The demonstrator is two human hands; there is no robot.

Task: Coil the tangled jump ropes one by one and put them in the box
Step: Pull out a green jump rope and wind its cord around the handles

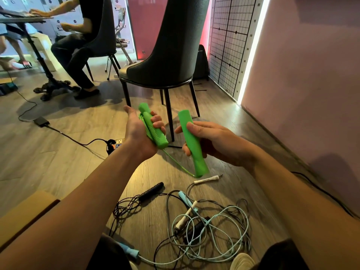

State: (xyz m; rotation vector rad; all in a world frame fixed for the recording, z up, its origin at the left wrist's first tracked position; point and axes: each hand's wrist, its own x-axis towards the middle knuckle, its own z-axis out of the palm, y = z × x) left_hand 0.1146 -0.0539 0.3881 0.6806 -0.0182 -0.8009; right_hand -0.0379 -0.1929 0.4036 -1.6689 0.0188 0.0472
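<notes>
My left hand [139,133] grips one green jump-rope handle [155,131] together with coiled loops of green cord [143,119] against its palm. My right hand [212,141] holds the other green handle [191,145] upright, thumb on its front. A short run of green cord [176,163] hangs between the two handles. Below on the wooden floor lies a tangle of ropes [210,228]: light blue cord, black cord, a black handle [151,191], white handles [207,179] and pale blue handles [185,198]. A cardboard box [23,213] edge shows at lower left.
A dark chair [171,55] stands straight ahead, its legs just beyond my hands. A power strip [115,146] and black cable [64,134] lie on the floor to the left. Another person sits at a table [21,20] at far left. A wall runs along the right.
</notes>
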